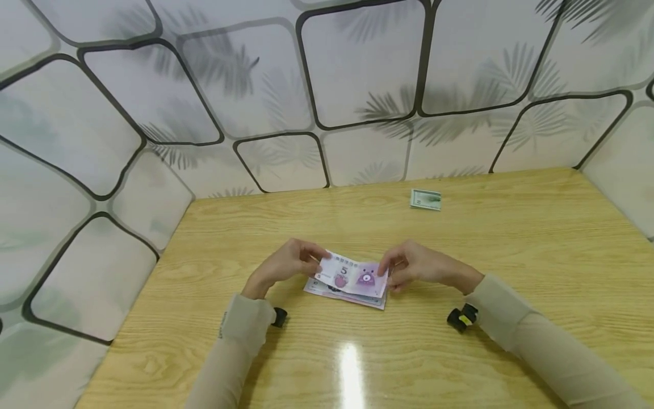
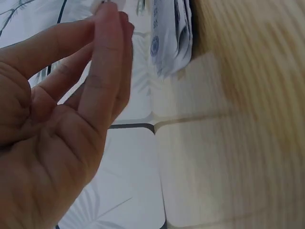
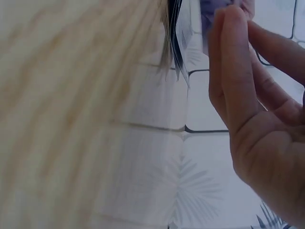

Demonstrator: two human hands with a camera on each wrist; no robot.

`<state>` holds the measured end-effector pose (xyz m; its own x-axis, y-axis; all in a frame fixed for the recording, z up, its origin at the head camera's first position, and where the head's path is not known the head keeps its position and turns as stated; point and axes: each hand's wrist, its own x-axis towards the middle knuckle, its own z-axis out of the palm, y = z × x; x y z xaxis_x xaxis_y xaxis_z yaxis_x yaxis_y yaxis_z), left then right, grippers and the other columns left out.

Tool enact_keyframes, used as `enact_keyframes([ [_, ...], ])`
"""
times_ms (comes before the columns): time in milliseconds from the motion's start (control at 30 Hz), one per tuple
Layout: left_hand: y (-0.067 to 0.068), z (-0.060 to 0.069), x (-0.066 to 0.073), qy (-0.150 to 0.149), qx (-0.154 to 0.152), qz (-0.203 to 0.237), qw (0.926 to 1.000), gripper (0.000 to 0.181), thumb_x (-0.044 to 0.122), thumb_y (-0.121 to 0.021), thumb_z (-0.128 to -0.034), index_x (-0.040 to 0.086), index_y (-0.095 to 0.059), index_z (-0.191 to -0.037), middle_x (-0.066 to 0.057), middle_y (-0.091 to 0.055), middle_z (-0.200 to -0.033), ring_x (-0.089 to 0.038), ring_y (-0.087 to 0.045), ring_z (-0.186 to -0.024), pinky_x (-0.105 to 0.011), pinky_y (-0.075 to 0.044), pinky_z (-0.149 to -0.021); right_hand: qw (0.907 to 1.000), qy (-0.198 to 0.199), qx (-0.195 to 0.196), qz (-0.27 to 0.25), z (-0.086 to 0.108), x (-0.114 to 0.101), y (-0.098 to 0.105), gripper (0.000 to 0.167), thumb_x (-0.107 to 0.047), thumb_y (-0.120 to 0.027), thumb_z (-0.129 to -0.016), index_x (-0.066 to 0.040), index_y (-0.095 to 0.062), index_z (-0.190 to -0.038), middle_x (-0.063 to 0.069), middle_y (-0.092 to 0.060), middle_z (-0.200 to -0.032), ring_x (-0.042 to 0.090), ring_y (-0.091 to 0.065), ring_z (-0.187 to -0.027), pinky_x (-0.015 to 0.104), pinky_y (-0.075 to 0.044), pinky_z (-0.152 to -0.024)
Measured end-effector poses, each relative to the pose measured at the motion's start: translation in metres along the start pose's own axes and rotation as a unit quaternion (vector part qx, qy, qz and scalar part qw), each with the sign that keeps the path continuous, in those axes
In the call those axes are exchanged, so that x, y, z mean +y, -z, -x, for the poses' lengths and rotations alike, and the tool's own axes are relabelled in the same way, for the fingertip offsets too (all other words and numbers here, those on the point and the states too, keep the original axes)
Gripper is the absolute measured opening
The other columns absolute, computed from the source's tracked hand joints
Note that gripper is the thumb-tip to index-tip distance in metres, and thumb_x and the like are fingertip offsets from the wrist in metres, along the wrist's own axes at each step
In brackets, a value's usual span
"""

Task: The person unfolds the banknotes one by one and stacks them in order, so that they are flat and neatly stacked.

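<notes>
Between both hands, a purple-and-white play banknote (image 1: pixel 352 274) with a cartoon creature and a number 5 is held slightly raised in the head view. My left hand (image 1: pixel 288 262) pinches its left end, while my right hand (image 1: pixel 416 264) pinches the right end. Beneath it lies a small stack of banknotes (image 1: pixel 319 288), partly covered by the upper note. The left wrist view shows the edges of the stack (image 2: pixel 171 38) apart from the left fingers. In the right wrist view, a purple part of the held note (image 3: pixel 208 24) shows behind the fingertips.
A green banknote or small pile of them (image 1: pixel 426 200) lies farther back on the wooden table (image 1: pixel 245 227), right of the middle. Patterned panels (image 1: pixel 363 62) rise along the table's back and sides. Dark devices (image 1: pixel 462 318) sit at both wrists.
</notes>
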<state>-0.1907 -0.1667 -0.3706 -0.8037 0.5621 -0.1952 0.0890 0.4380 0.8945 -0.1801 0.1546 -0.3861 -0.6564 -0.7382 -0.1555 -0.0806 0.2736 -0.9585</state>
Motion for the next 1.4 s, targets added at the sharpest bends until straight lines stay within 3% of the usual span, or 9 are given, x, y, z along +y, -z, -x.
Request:
enact_keyframes([
  [133, 0.003, 0.001, 0.005, 0.024, 0.014, -0.043, 0.9987, 0.028, -0.001, -0.062, -0.0969, -0.011, -0.066, -0.123, -0.019, -0.068, -0.113, -0.019, -0.066, -0.086, -0.034, -0.061, -0.077, 0.9998, -0.006, 0.017, 0.002, 0.006, 0.0, 0.013, 0.026, 0.001, -0.063, -0.096, 0.016, -0.061, -0.118, 0.016, -0.068, -0.098, 0.023, -0.068, -0.084, 0.036, -0.063, -0.076],
  [233, 0.006, 0.001, 0.011, 0.026, 0.048, -0.069, 0.9961, 0.027, 0.003, -0.062, -0.0991, -0.01, -0.066, -0.123, -0.02, -0.069, -0.114, -0.025, -0.068, -0.089, -0.036, -0.062, -0.078, 0.9979, -0.011, 0.063, 0.008, 0.013, -0.003, 0.03, 0.032, -0.002, -0.064, -0.097, 0.018, -0.058, -0.122, 0.02, -0.067, -0.101, 0.023, -0.068, -0.085, 0.038, -0.062, -0.078],
  [333, 0.008, -0.004, 0.017, 0.006, 0.074, -0.082, 0.9939, 0.028, 0.005, -0.061, -0.1004, -0.011, -0.065, -0.124, -0.021, -0.068, -0.116, -0.028, -0.069, -0.094, -0.038, -0.062, -0.079, 0.9921, -0.025, 0.122, 0.013, 0.02, -0.005, 0.05, 0.035, -0.006, -0.065, -0.098, 0.018, -0.057, -0.123, 0.022, -0.067, -0.104, 0.022, -0.068, -0.087, 0.039, -0.062, -0.081],
  [467, 0.006, -0.019, 0.026, -0.013, 0.078, -0.072, 0.9943, 0.03, 0.006, -0.059, -0.102, -0.011, -0.063, -0.127, -0.021, -0.067, -0.12, -0.032, -0.069, -0.097, -0.042, -0.061, -0.082, 0.98, -0.046, 0.193, 0.013, 0.028, -0.002, 0.076, 0.038, -0.007, -0.064, -0.1, 0.019, -0.053, -0.126, 0.022, -0.064, -0.11, 0.021, -0.069, -0.088, 0.039, -0.062, -0.082],
  [633, -0.003, -0.042, 0.039, -0.013, 0.067, -0.038, 0.9969, 0.031, 0.006, -0.057, -0.1033, -0.012, -0.061, -0.129, -0.024, -0.065, -0.123, -0.041, -0.066, -0.103, -0.043, -0.06, -0.086, 0.9689, -0.059, 0.24, 0.003, 0.033, 0.007, 0.098, 0.038, -0.004, -0.059, -0.102, 0.02, -0.049, -0.13, 0.018, -0.062, -0.111, 0.019, -0.07, -0.088, 0.039, -0.061, -0.085],
  [867, -0.016, -0.075, 0.048, -0.006, 0.066, 0.01, 0.9977, 0.032, 0.006, -0.056, -0.104, -0.01, -0.06, -0.131, -0.027, -0.064, -0.121, -0.041, -0.065, -0.107, -0.044, -0.059, -0.09, 0.9623, -0.075, 0.261, -0.003, 0.032, 0.015, 0.112, 0.036, -0.001, -0.053, -0.104, 0.02, -0.045, -0.132, 0.019, -0.062, -0.115, 0.011, -0.067, -0.088, 0.036, -0.06, -0.087],
  [1200, -0.033, -0.118, 0.057, 0.012, 0.079, 0.073, 0.9941, 0.033, 0.005, -0.056, -0.104, -0.009, -0.059, -0.133, -0.026, -0.065, -0.12, -0.036, -0.066, -0.106, -0.034, -0.06, -0.086, 0.9529, -0.105, 0.284, -0.025, 0.029, 0.022, 0.121, 0.041, -0.004, -0.053, -0.105, 0.018, -0.041, -0.138, 0.019, -0.056, -0.122, 0.008, -0.065, -0.089, 0.032, -0.059, -0.09],
  [1400, -0.043, -0.135, 0.061, 0.019, 0.081, 0.102, 0.9913, 0.035, 0.006, -0.058, -0.1034, -0.008, -0.058, -0.136, -0.023, -0.065, -0.12, -0.036, -0.066, -0.108, -0.034, -0.06, -0.087, 0.9513, -0.112, 0.286, -0.023, 0.029, 0.027, 0.126, 0.044, -0.007, -0.054, -0.105, 0.016, -0.04, -0.14, 0.018, -0.057, -0.124, 0.008, -0.066, -0.09, 0.032, -0.058, -0.09],
])
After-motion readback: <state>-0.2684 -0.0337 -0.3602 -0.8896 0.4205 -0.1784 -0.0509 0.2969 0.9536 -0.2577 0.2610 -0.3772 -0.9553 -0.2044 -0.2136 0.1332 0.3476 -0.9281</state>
